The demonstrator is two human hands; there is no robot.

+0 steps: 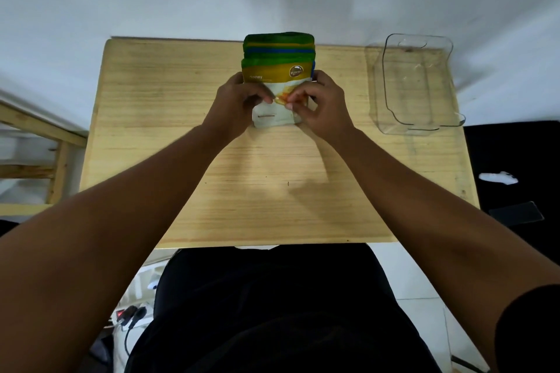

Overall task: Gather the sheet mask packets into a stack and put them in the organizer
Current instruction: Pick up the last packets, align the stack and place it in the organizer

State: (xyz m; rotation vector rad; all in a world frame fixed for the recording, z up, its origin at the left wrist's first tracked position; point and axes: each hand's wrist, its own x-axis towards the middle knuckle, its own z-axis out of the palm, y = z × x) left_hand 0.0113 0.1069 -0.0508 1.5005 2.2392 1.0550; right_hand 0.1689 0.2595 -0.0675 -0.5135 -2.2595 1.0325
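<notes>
A stack of sheet mask packets stands at the far middle of the wooden table, with green, blue and yellow edges fanned at the top and a yellow-and-white "honey" packet in front. My left hand grips the stack's left side and my right hand grips its right side, thumbs pressed on the front packet. The clear plastic organizer sits at the table's far right and holds nothing, well apart from the stack.
A white wall rises behind the table. A wooden frame stands to the left. To the right is a black surface with a white object. Cables and a power strip lie on the floor near my lap.
</notes>
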